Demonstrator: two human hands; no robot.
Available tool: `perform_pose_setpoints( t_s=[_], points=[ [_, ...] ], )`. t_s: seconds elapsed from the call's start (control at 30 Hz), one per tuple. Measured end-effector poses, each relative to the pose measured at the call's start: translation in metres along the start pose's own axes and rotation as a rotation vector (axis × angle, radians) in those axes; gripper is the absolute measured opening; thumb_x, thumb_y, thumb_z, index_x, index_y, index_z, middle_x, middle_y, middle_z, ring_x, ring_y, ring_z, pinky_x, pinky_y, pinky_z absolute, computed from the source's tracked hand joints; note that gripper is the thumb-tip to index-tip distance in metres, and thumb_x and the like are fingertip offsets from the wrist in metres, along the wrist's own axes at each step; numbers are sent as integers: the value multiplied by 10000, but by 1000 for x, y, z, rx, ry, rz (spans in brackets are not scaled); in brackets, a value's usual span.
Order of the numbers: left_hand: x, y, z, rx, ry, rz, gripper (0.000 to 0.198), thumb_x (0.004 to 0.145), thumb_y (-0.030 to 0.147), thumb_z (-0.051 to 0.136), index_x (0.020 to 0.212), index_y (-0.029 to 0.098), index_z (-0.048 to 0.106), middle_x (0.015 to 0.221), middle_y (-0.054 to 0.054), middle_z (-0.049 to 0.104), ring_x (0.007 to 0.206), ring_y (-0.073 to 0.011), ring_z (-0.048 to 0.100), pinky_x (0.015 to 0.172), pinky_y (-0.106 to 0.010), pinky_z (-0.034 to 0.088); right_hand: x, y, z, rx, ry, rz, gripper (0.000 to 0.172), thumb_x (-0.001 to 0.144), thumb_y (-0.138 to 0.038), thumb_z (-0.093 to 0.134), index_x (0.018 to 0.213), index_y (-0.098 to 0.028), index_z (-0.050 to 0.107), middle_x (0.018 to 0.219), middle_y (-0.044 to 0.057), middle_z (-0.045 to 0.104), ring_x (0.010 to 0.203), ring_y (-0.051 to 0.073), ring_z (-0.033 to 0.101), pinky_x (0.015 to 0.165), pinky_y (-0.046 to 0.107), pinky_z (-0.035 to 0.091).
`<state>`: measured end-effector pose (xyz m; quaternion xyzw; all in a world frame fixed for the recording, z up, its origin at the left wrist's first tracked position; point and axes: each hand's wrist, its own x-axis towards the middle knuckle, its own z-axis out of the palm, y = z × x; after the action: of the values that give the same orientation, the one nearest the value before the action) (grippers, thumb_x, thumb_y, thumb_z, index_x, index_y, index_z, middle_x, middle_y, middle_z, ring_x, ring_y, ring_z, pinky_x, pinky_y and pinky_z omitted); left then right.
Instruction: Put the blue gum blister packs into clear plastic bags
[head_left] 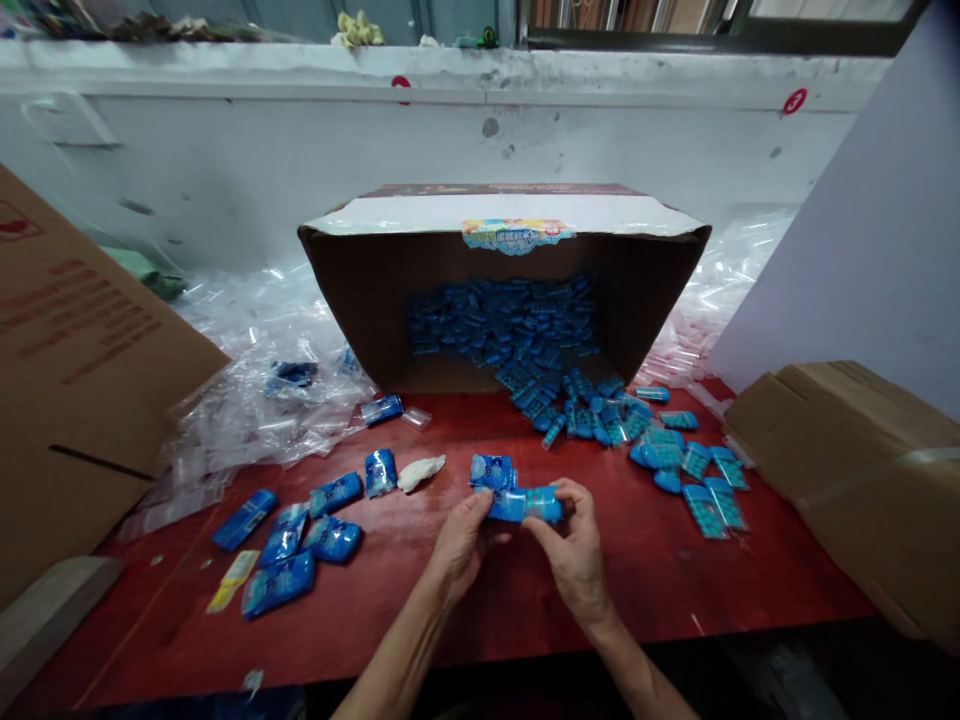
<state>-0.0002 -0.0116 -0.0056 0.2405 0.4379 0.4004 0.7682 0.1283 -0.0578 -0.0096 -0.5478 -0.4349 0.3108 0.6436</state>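
Observation:
My left hand (461,545) pinches the left end of a blue packet (508,506) just above the red table. My right hand (576,550) grips the other end, a small clear pouch of teal pieces (541,503) that meets the blue packet; whether one sits inside the other I cannot tell. Right behind them another blue packet (491,470) lies flat. To the left are several filled blue packets (279,585) and a crumpled white scrap (421,473). Many similar teal pouches (705,510) are scattered on the right.
An open cardboard box (652,300) lies on its side at the back, spilling a heap of blue-teal pouches (517,320). Piles of clear plastic sleeves (255,430) flank it. Cardboard boxes stand at the left (82,370) and right (847,480). A yellow-white strip (232,580) lies front left.

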Motion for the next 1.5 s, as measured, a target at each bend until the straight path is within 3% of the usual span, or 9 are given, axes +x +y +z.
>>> perform_pose_setpoints(
  t_s=[0.2, 0.4, 0.47, 0.53, 0.67, 0.87, 0.97, 1.13, 1.5],
  points=[
    [-1, 0, 5, -100, 5, -34, 157, 682, 270, 606, 784, 164, 554, 683, -15, 647, 628, -133, 607, 559, -233, 480, -6, 4, 0, -220, -2, -127, 237, 653, -223, 641, 826, -204, 480, 912, 42, 464, 898, 198, 473, 811, 355, 391],
    [-4, 10, 1, -96, -60, -93, 125, 688, 191, 595, 799, 139, 571, 731, -30, 652, 663, -137, 609, 639, -267, 489, 7, -3, -13, 189, -449, 207, 249, 738, -281, 541, 978, -217, 516, 926, 32, 522, 737, 151, 551, 660, 317, 489],
    [-5, 13, 0, -84, -81, -106, 123, 693, 202, 592, 797, 139, 574, 757, -38, 656, 683, -145, 611, 649, -276, 487, 11, -3, -16, 271, -486, 300, 324, 730, -292, 543, 1043, -238, 480, 921, 22, 521, 697, 144, 559, 561, 294, 505],
    [-6, 13, 0, -41, -82, -82, 132, 688, 220, 602, 788, 139, 577, 749, -42, 657, 649, -140, 606, 618, -264, 482, 12, -6, -16, 187, -444, 253, 319, 720, -282, 550, 1031, -238, 496, 905, 24, 528, 717, 153, 558, 548, 280, 499],
    [-8, 11, 2, -10, -163, 4, 148, 699, 252, 594, 779, 128, 584, 732, -50, 656, 636, -132, 595, 620, -247, 458, 9, -16, -13, -108, -433, -39, 228, 743, -211, 522, 965, -228, 569, 905, 45, 545, 840, 177, 516, 752, 314, 437],
    [-13, 10, -3, -92, -369, -61, 196, 729, 226, 559, 902, 136, 581, 844, -73, 655, 813, -179, 596, 806, -330, 404, 15, -5, -12, 296, -529, 240, 585, 624, -160, 649, 1150, -265, 419, 821, -17, 482, 733, 115, 503, 668, 239, 424],
    [-13, 11, -6, -110, -483, -86, 288, 722, 200, 559, 1002, 131, 558, 888, -91, 649, 891, -199, 578, 858, -349, 366, 22, -7, -19, 338, -643, 344, 776, 548, -117, 699, 1223, -298, 360, 936, -10, 480, 813, 120, 498, 728, 248, 410],
    [-13, 13, -6, -83, -590, -92, 340, 682, 172, 589, 1016, 107, 566, 925, -110, 641, 918, -220, 565, 862, -350, 355, 33, -20, -28, 292, -835, 399, 787, 503, -116, 725, 1201, -311, 419, 1125, 10, 480, 954, 172, 482, 790, 287, 404],
    [-21, -14, 8, -127, -280, 71, 218, 778, 240, 488, 892, 112, 622, 830, -74, 648, 769, -149, 565, 795, -287, 388, 19, 4, -19, 241, -618, 298, 403, 669, -257, 631, 1064, -220, 566, 967, 21, 611, 892, 183, 532, 825, 327, 386]
  ],
)
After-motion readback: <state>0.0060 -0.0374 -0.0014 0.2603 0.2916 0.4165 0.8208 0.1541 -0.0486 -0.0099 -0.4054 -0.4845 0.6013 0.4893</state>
